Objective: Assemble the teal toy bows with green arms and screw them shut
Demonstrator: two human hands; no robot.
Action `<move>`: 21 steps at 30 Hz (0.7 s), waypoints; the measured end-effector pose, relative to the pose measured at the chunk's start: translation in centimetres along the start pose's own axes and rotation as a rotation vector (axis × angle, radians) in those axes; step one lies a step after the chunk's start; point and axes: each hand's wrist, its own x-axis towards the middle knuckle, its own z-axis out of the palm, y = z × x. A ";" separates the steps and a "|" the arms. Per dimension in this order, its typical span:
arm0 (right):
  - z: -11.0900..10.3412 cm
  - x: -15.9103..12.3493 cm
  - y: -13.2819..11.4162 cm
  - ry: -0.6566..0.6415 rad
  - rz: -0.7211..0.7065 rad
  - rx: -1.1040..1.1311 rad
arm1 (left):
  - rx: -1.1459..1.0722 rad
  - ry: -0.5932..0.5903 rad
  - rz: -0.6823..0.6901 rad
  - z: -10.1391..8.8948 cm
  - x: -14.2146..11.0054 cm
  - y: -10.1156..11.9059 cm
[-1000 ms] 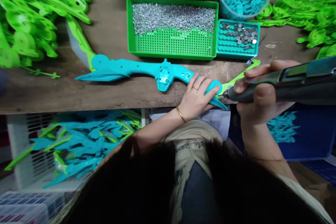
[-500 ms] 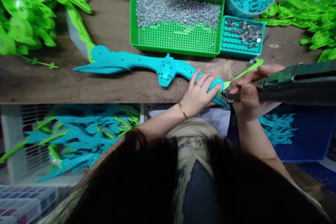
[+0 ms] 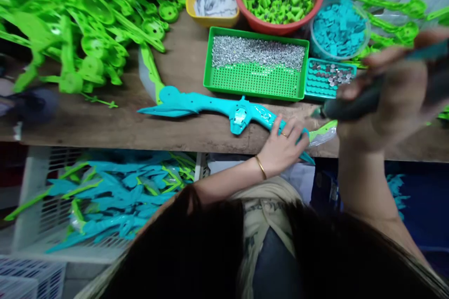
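A turquoise plastic toy bow [image 3: 212,103] lies along the front of the bench, with green and clear tips at both ends. My left hand [image 3: 285,145] is bent over its right end, gripping it against the bench, and covers part of that end. In my right hand [image 3: 387,96] is a dark power screwdriver [image 3: 354,105], raised to the right of the bow and blurred. Its tip points left and is apart from the bow. Behind the bow stands a green tray [image 3: 252,81] part filled with small silver screws [image 3: 259,50].
A turquoise tray [image 3: 315,91] holds round metal pieces. Behind are a red bowl [image 3: 245,11], a yellow tub [image 3: 212,21] and a clear tub [image 3: 365,39]. Green plastic parts [image 3: 91,42] heap at left. Below the bench sits a white crate [image 3: 33,201] with similar bows.
My right hand has lifted the screwdriver up and to the right, off the bow's right end. My left hand stays on the bow. The view has shifted, showing more of the bench's back.
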 end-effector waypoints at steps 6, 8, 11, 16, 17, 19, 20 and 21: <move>8.0 4.1 10.6 0.164 0.010 -0.161 | -0.004 -0.060 0.076 -0.5 -0.3 -0.4; 9.1 3.6 12.8 0.115 0.053 -0.219 | -0.006 -0.037 0.076 -0.7 -0.8 -0.7; 9.5 2.7 13.5 0.109 0.069 -0.219 | -0.005 -0.003 0.061 -0.8 -1.3 -0.8; 9.6 2.3 12.1 0.115 0.039 -0.231 | 0.000 0.010 0.063 -0.6 -1.4 -0.8; 9.7 2.2 11.8 0.114 0.034 -0.205 | 0.002 0.017 0.065 -0.5 -1.3 -0.8; 9.8 2.2 11.5 0.124 0.029 -0.122 | 0.008 0.032 0.068 -0.4 -1.4 -0.8; 9.9 2.1 11.4 0.132 0.025 -0.082 | 0.010 0.039 0.071 -0.4 -1.4 -0.8; 9.9 2.1 11.4 0.138 0.020 -0.054 | 0.011 0.045 0.073 -0.4 -1.4 -0.9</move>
